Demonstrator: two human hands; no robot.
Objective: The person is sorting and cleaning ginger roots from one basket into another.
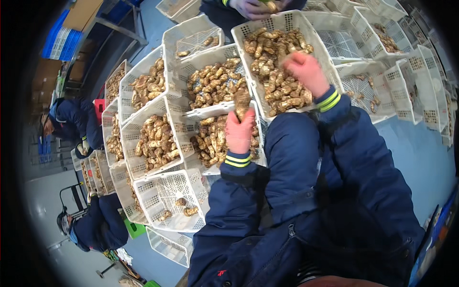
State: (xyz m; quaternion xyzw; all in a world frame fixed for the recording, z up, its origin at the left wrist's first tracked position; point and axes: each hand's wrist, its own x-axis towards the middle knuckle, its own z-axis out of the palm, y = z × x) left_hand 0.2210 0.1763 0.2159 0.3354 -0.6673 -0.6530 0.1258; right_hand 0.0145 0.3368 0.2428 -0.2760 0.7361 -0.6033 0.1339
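Left hand (240,131) grips a mushroom (242,102) upright (right hand (306,71) reaches into crate (287,21)).

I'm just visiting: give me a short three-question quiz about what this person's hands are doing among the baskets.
1. True or false: the left hand holds one brown root piece.
2. The right hand is over which basket? A) the big full white basket B) the nearly empty basket C) a blue crate
3. Fill in: both hands wear ___ gloves.

Key: 1 true; 2 A; 3 pink
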